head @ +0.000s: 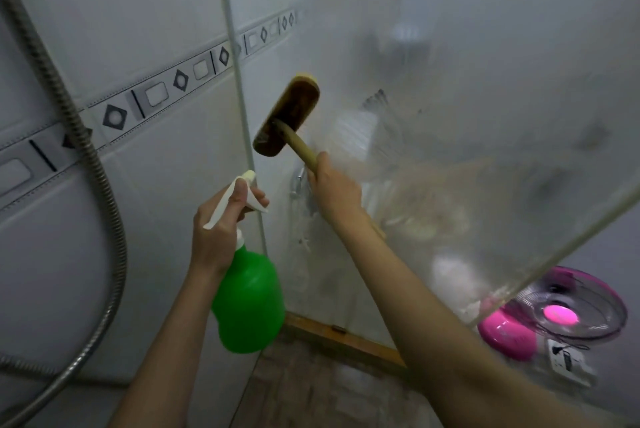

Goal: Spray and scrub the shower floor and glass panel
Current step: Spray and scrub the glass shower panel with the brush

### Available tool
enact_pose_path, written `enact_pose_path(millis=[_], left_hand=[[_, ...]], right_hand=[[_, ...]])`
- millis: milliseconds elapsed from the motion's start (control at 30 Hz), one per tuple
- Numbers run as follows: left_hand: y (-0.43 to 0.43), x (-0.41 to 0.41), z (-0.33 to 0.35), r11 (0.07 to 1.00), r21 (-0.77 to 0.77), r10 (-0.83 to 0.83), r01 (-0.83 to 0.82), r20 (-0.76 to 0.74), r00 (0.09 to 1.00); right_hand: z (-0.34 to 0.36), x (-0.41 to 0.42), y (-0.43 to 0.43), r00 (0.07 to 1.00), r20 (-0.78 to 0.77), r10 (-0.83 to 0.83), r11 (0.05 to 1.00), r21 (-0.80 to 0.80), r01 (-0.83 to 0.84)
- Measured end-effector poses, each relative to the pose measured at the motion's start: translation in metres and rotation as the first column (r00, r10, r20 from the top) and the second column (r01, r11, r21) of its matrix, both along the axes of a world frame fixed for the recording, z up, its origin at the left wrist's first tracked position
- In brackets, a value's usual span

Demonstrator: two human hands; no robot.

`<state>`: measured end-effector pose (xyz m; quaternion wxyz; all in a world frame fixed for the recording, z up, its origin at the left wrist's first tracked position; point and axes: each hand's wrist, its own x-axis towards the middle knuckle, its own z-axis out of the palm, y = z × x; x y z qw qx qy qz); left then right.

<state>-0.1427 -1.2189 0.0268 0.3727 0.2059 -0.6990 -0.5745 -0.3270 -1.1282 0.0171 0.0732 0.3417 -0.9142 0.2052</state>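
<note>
My left hand (221,219) grips the white trigger head of a green spray bottle (249,303), held upright in front of the tiled wall. My right hand (336,192) grips the wooden handle of a scrub brush (287,115). The brush's dark oblong head is raised against the glass panel (467,98), near the panel's left edge. The glass is cloudy and streaked where the brush is. The shower floor (311,386) of small brownish tiles shows at the bottom, between my forearms.
A metal shower hose (86,157) curves down the tiled wall on the left. A wooden threshold (343,337) runs along the foot of the glass. Behind the glass stand a pink fan (561,309) and blurred pale objects.
</note>
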Motion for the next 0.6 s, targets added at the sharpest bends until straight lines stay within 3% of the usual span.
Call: enact_pose_path(millis=[200, 433, 500, 600], left_hand=[[-0.005, 0.004, -0.005, 1.0, 0.029, -0.005, 0.005, -0.001, 1.0], [0.001, 0.002, -0.003, 1.0, 0.005, -0.001, 0.001, 0.035, 0.999], [-0.001, 0.0, -0.002, 1.0, 0.001, -0.005, 0.005, 0.024, 1.0], [-0.003, -0.003, 0.001, 1.0, 0.015, -0.017, 0.017, -0.004, 1.0]], right_hand=[[-0.067, 0.008, 0.096, 0.969, 0.132, -0.21, 0.977, 0.069, 0.202], [0.023, 0.003, -0.017, 1.0, 0.006, 0.015, 0.998, -0.059, -0.014], [0.014, -0.006, -0.005, 1.0, -0.005, 0.009, 0.999, -0.05, -0.01], [-0.05, -0.006, 0.06, 0.989, 0.12, -0.089, 0.996, -0.011, 0.091]])
